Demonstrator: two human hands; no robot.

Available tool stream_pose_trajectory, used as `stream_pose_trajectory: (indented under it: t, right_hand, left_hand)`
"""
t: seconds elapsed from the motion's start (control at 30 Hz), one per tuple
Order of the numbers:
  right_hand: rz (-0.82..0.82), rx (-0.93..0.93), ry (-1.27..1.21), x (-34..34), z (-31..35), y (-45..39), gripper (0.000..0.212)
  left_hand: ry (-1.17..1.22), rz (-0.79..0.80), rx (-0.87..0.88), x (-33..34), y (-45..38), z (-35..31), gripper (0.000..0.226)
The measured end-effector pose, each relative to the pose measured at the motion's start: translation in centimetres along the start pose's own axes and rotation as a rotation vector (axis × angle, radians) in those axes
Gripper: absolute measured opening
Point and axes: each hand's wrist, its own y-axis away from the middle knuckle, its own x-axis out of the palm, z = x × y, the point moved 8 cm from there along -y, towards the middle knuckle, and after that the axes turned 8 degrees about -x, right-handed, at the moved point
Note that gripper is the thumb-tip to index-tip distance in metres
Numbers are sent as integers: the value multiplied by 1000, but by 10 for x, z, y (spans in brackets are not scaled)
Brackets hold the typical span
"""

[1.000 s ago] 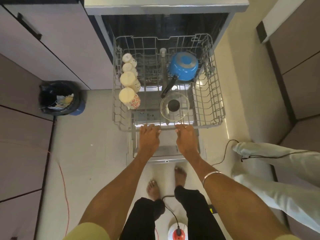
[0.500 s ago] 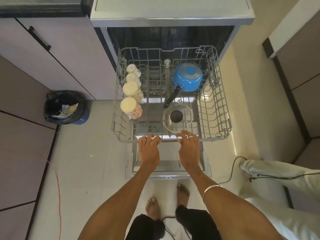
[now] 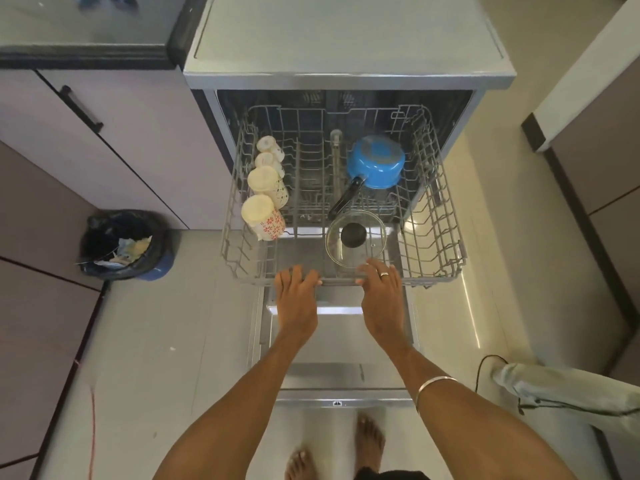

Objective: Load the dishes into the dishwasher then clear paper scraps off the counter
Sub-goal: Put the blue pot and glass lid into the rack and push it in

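Note:
The dishwasher's grey wire upper rack point(image 3: 446, 202) is pulled partway out over the open door point(image 3: 339, 341). Several pale cups point(image 3: 261, 213) lie in a row along the rack's left side. A blue saucepan point(image 3: 375, 161) with a black handle sits upside down at the back right. In front of it lies a glass lid point(image 3: 355, 237) with a black knob. My left hand point(image 3: 298, 299) and my right hand point(image 3: 382, 299) press side by side on the rack's front rail, fingers laid over it. No paper scraps are clearly visible.
A black-lined bin point(image 3: 121, 244) with rubbish stands on the floor to the left, by the cabinets. The dark counter point(image 3: 86, 26) shows at the top left. Another person's pale trouser leg point(image 3: 568, 389) and a black cable point(image 3: 485, 365) are at the right. A red wire point(image 3: 92, 427) runs along the left floor.
The rack has slid a little back into the dishwasher with both hands staying on its front rail. The view has tilted up, showing more of the dishwasher top and counter.

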Motion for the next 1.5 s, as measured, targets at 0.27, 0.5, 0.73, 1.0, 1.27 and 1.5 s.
stream_pose_trajectory:
  t: [0.27, 0.5, 0.73, 1.0, 1.27, 1.5]
  right_hand:
    - [16, -46, -70, 23, -20, -54, 40]
    - [-4, -128, 61, 40, -28, -91, 42]
    - [-47, -218, 132, 55, -40, -138, 47]
    - [-73, -273, 181, 70, -51, -199, 54]
    - [-7, -263, 301, 96, -69, -291, 61]
    - [-46, -281, 295, 119, -69, -328, 60]
  left_hand:
    - [1, 18, -32, 21, -54, -8, 57]
    - [53, -141, 7, 26, -92, -16, 64]
    - [55, -291, 67, 33, -137, -26, 65]
    - [25, -381, 110, 42, -201, -37, 46]
    - [-124, -410, 147, 46, -290, -51, 59]
    - [-168, -528, 172, 58, -338, -41, 45]
